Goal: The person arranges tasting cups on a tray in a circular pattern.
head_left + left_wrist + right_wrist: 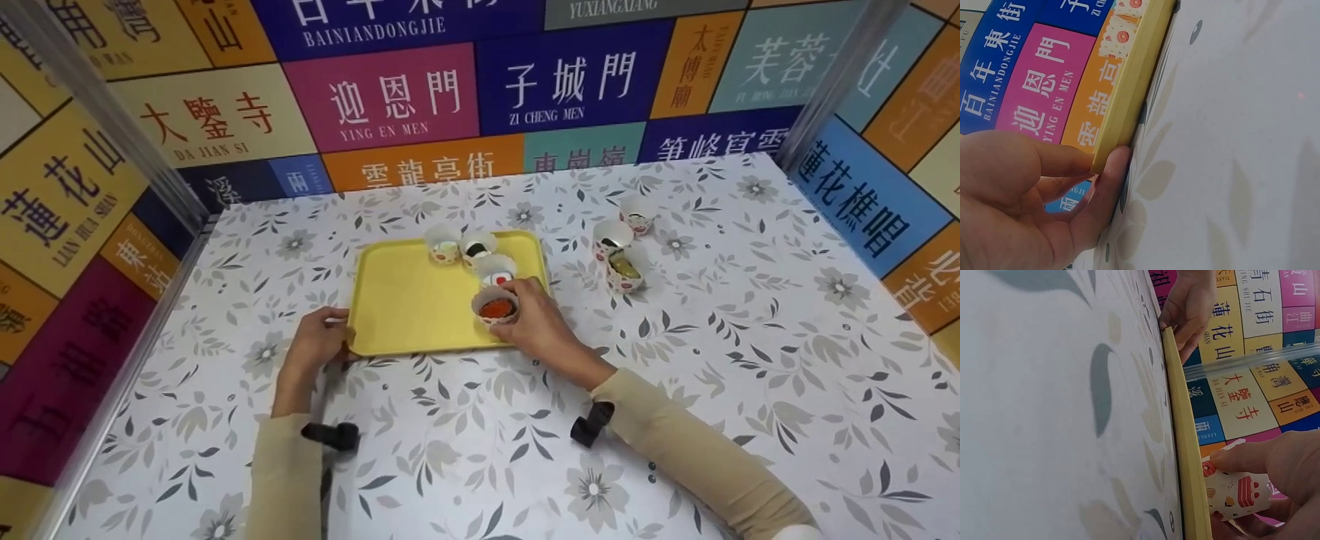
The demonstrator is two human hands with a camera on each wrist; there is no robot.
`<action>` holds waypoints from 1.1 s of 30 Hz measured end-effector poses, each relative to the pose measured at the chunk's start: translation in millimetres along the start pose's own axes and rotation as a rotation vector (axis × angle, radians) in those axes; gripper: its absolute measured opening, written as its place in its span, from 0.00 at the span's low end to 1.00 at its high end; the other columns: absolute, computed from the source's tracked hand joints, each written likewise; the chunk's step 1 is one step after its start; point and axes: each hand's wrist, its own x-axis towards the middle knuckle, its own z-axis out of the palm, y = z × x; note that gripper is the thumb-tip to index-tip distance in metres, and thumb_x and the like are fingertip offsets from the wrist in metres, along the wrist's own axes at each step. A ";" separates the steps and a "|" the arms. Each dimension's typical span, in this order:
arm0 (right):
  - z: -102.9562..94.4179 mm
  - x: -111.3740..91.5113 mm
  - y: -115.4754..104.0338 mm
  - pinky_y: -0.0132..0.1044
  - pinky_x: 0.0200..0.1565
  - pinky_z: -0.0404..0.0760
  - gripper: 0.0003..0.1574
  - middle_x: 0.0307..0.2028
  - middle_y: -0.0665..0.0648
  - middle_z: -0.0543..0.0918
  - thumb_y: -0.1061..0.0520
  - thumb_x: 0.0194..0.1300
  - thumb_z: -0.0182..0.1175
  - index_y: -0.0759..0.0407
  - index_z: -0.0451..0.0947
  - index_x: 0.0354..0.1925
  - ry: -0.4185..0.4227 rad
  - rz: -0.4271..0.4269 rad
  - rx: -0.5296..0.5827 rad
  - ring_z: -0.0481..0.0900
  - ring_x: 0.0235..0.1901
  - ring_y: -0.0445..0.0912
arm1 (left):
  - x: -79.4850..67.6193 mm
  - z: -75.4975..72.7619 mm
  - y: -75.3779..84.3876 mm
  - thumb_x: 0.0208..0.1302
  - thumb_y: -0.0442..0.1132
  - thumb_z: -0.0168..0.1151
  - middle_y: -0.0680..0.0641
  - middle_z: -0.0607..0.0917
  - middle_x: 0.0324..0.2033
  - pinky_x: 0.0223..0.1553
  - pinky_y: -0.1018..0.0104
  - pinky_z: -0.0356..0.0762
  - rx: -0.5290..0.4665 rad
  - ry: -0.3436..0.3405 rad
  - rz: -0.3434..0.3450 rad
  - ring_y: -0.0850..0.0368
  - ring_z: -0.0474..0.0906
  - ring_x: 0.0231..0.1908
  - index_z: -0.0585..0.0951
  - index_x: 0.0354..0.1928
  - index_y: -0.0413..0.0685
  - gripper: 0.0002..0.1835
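A yellow tray (412, 307) lies on the table. At its front left corner my left hand (319, 341) pinches the edge, thumb on one side and fingers on the other in the left wrist view. My right hand (544, 322) grips a small patterned paper cup (495, 309) by its sides, over the tray's front right part. Red-orange food fills that cup, and a cake print (1247, 491) shows on its wall in the right wrist view. Just behind it on the tray are a cup with white and red contents (498, 274), a cup with dark contents (478, 247) and another paper cup (442, 247).
Right of the tray, a cup with yellow-green contents (624, 271), a cup with something dark (609, 241) and a third cup (636, 219) stand close together. A floral cloth (480, 450) covers the table. Panels with printed characters (382, 97) wall the back and sides.
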 end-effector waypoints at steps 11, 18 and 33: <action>13.6 2.2 -6.2 0.46 0.63 0.75 0.42 0.57 0.62 0.73 0.61 0.51 0.77 0.62 0.71 0.63 0.027 0.019 0.017 0.75 0.57 0.55 | -2.0 0.9 0.5 0.70 0.31 0.51 0.28 0.79 0.57 0.29 0.70 0.84 0.001 -0.009 0.008 0.59 0.82 0.30 0.71 0.67 0.34 0.24; 17.3 3.5 -11.0 0.45 0.63 0.75 0.43 0.58 0.64 0.72 0.64 0.51 0.75 0.65 0.68 0.63 0.047 0.006 0.028 0.74 0.57 0.54 | -2.5 0.2 1.8 0.68 0.30 0.51 0.29 0.79 0.57 0.29 0.71 0.83 0.005 0.001 -0.002 0.60 0.82 0.31 0.72 0.66 0.34 0.24; 15.2 6.2 -13.7 0.45 0.56 0.78 0.43 0.56 0.66 0.73 0.69 0.52 0.72 0.66 0.67 0.64 0.092 0.000 0.040 0.76 0.51 0.55 | -0.5 0.3 0.2 0.68 0.31 0.52 0.30 0.80 0.56 0.29 0.72 0.82 0.018 0.001 0.002 0.59 0.81 0.33 0.72 0.65 0.34 0.24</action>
